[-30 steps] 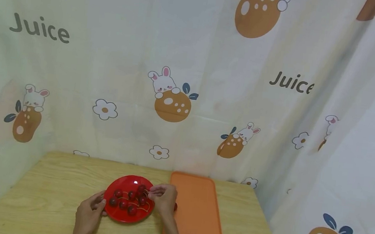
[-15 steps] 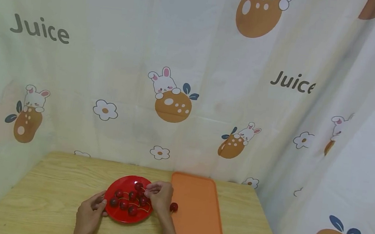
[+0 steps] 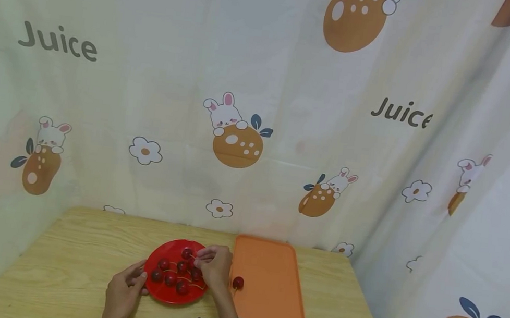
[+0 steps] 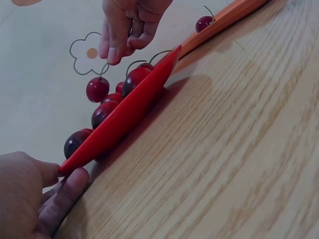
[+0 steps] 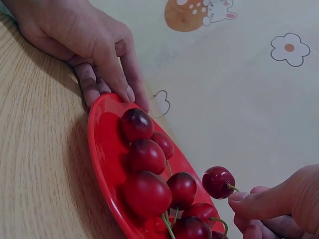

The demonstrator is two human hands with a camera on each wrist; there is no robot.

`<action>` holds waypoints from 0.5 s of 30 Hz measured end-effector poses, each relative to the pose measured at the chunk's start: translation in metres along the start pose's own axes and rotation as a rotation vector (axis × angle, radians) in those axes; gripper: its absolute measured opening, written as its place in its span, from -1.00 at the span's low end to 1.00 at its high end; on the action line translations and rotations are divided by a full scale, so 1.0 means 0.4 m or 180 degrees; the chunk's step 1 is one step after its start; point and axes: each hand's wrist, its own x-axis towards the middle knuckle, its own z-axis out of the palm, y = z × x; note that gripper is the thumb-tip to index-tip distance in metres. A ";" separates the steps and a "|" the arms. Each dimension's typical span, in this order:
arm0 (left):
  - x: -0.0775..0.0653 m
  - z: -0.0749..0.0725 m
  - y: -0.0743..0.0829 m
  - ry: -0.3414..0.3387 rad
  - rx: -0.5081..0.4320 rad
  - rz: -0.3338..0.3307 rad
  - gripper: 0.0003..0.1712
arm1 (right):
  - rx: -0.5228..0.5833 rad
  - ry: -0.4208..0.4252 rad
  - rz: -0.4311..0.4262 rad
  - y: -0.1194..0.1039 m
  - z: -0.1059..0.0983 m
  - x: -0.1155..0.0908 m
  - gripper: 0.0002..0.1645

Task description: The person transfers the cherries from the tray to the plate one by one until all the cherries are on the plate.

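Observation:
A red plate point(image 3: 161, 295) with several dark red cherries point(image 3: 170, 279) stands on the table. My left hand point(image 3: 123, 291) grips the plate's left rim, thumb on top and fingers beneath. Over the plate's right side, my right hand point(image 3: 215, 267) pinches a cherry point(image 4: 97, 89) by its stem. That cherry hangs above the others, clear of the plate in the left wrist view. In the right wrist view the stem runs between thumb and fingertips. The right hand hides part of the plate's right edge in the head view.
An orange tray point(image 3: 268, 291) lies right of the plate, with a single cherry point(image 3: 238, 282) near its left edge. The wooden table point(image 3: 84, 244) is bordered by a printed curtain point(image 3: 173, 92) behind and at the sides.
My right hand has drawn slightly left and up, lifting the stemmed cherry from the others. The cherry on the tray has come into fuller view. The left hand keeps its hold.

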 end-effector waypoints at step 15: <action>0.002 -0.002 -0.011 0.0006 -0.0083 0.0066 -0.50 | -0.0277 -0.0042 -0.0140 -0.007 0.025 0.000 -0.82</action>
